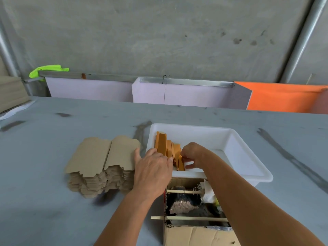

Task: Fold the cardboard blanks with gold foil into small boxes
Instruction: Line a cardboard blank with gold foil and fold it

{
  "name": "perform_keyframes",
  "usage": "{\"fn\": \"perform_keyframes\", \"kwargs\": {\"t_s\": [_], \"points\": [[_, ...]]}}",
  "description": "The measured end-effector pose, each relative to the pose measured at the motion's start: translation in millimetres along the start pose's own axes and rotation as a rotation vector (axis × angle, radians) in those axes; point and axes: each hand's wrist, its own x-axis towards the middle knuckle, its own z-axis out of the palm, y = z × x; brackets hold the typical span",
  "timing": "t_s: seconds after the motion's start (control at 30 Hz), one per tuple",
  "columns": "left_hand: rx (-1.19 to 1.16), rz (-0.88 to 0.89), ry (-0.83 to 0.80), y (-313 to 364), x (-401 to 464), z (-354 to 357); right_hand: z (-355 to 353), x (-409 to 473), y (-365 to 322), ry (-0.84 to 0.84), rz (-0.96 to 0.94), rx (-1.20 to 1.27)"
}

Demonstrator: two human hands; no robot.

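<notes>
Both hands are at the near-left corner of the white tray (239, 150), which sits on the grey bench (53, 210); the folded gold boxes (168, 150) stand on edge inside it in a leaning row, their long axes running near to far; an exact count is not possible, though about six or seven edges show.

The left hand (152, 173) lies with fingers fairly straight over the tray's left rim, fingertips against the left side of the row; it appears to press or steady rather than grasp; its thumb points left toward the blanks. The right hand (193, 155) is curled, its grip closed in a pinch on the near-right end of the row; what exactly lies between the fingertips is hidden by the knuckles.

The stack of flat blanks (101, 162) rests on the bench just left of the left hand, brown side up, two columns side by side, many sheets deep and uncountable; no gold face shows there. The stack lies left of both hands, and the left hand is plainly nearer; judged from this, the next blank would fall to the left hand.

One open cardboard carton (191, 233) stands near, against the tray's near edge, crossed by two wooden sticks (195, 218).
</notes>
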Motion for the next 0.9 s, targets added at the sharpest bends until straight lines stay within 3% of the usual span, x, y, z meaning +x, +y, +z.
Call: {"fn": "perform_keyframes", "kwargs": {"t_s": [0.17, 0.43, 0.6, 0.77, 0.9], "points": [[0.001, -0.001, 0.001, 1.5, -1.4, -1.0, 0.5, 0.0, 1.0, 0.084, -0.039, -0.059], [-0.028, 0.006, 0.034, 0.7, -0.9, 0.3, 8.4, -11.2, -2.4, -0.079, -0.151, -0.27], [-0.044, -0.004, 0.045, 3.6, -3.1, -3.6, 4.2, -20.9, -8.2, 0.031, -0.289, -0.272], [-0.121, 0.007, 0.132, 7.4, -9.2, -8.6, 8.6, -44.8, -16.6, 0.272, -0.505, -0.084], [-0.205, 0.032, 0.285, 7.3, -21.6, -11.8, 19.5, -70.7, -18.7, 0.208, -0.652, 0.033]]}}
